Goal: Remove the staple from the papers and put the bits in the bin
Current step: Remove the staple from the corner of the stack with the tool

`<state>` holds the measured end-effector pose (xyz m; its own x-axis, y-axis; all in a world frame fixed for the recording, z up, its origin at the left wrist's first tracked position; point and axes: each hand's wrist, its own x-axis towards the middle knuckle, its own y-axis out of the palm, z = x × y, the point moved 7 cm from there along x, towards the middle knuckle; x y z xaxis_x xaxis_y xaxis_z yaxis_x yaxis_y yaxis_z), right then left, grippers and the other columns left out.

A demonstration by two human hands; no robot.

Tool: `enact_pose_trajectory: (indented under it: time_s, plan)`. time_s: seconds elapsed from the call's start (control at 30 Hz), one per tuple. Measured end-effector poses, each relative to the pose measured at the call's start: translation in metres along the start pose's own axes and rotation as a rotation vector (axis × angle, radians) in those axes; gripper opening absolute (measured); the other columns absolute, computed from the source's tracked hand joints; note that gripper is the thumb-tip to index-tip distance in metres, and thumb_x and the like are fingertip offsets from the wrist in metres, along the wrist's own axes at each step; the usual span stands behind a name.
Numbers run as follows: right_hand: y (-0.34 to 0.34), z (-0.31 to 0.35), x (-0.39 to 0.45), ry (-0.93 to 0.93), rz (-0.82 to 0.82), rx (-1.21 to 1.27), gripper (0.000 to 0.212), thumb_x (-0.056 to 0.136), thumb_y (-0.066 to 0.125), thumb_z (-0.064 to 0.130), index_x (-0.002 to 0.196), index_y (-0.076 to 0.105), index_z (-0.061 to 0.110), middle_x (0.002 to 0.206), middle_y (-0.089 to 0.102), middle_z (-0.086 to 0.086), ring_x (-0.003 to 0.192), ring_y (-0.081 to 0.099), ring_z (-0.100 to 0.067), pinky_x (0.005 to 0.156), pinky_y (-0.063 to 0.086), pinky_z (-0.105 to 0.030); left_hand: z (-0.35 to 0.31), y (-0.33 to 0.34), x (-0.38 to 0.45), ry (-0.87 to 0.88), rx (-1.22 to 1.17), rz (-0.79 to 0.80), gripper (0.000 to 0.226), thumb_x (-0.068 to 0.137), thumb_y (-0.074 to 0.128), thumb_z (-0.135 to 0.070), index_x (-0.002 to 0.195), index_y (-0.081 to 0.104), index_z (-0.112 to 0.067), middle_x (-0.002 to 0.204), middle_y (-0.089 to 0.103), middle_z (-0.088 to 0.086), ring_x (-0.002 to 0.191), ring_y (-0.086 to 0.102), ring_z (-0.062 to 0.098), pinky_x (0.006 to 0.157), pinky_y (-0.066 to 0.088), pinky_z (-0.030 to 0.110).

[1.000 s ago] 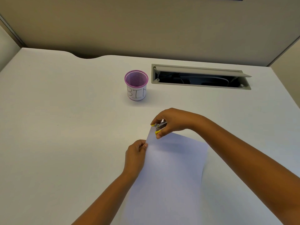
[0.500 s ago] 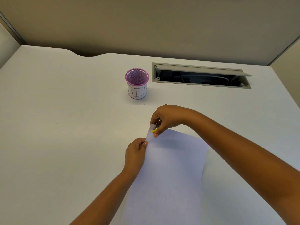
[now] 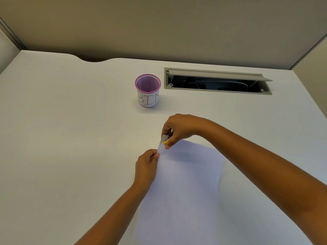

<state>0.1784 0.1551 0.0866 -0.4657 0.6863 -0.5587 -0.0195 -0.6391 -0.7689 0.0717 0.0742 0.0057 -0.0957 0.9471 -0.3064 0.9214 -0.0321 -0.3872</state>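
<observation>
Papers lie on the near middle of the white desk, their far left corner lifted off the surface; the staple itself is too small to make out. From the head view, the left hand pinches the left edge of the sheets just below that raised corner, thumb on top. The right hand comes in from the right and squeezes a small yellow staple remover onto the corner, fingers curled round the tool, which is mostly hidden by them and by the paper. The bin, a purple mesh cup with BIN written on its label, stands upright and well apart on the far side, just left of an open cable hatch in the desk. I judge the staple is being bitten or pried at this stage. The risks: a hard pull could tear the corner, since the left hand's pinch is only at the edge; the freed staple could spring loose onto the pale desk and be hard to find, or fall short on the way to the narrow bin
</observation>
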Motion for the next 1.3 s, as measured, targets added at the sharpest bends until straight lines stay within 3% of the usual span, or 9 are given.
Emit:
enact_pose_trajectory:
  time_s: [0.33, 0.5, 0.73, 1.3]
  plan:
    - [0.001, 0.003, -0.001, 0.001, 0.018, -0.053, 0.051, 0.073, 0.072, 0.046, 0.115, 0.063, 0.018, 0.115, 0.066, 0.002, 0.096, 0.057, -0.014, 0.083, 0.051, -0.033, 0.001, 0.0, -0.001, -0.004, 0.026, 0.015, 0.023, 0.096, 0.043, -0.015, 0.1, 0.063, -0.003, 0.091, 0.063, 0.009, 0.077, 0.056, 0.021, 0.063, 0.042, 0.016]
    - [0.0, 0.006, 0.0, -0.004, 0.042, -0.083, 0.049, 0.074, 0.072, 0.045, 0.114, 0.064, 0.018, 0.113, 0.067, 0.002, 0.098, 0.059, -0.016, 0.083, 0.05, -0.033, 0.001, 0.0, -0.001, -0.004, 0.024, 0.021, 0.023, 0.096, 0.043, -0.015, 0.1, 0.063, -0.003, 0.093, 0.065, 0.012, 0.077, 0.057, 0.022, 0.064, 0.043, 0.023]
    - [-0.001, 0.015, 0.005, -0.036, 0.089, -0.154, 0.042, 0.074, 0.072, 0.042, 0.108, 0.067, 0.019, 0.107, 0.068, 0.003, 0.086, 0.055, -0.012, 0.07, 0.043, -0.026, 0.002, 0.0, -0.001, -0.012, 0.009, 0.018, 0.021, 0.095, 0.044, -0.014, 0.096, 0.063, -0.005, 0.087, 0.064, 0.008, 0.073, 0.056, 0.021, 0.06, 0.042, 0.019]
    - [0.001, 0.012, 0.006, -0.019, 0.093, -0.09, 0.046, 0.076, 0.071, 0.042, 0.113, 0.065, 0.016, 0.113, 0.068, 0.0, 0.098, 0.06, -0.018, 0.083, 0.05, -0.032, 0.005, 0.0, -0.005, -0.049, -0.061, 0.022, 0.021, 0.096, 0.042, -0.013, 0.094, 0.063, -0.008, 0.087, 0.064, 0.006, 0.07, 0.055, 0.015, 0.059, 0.042, 0.018]
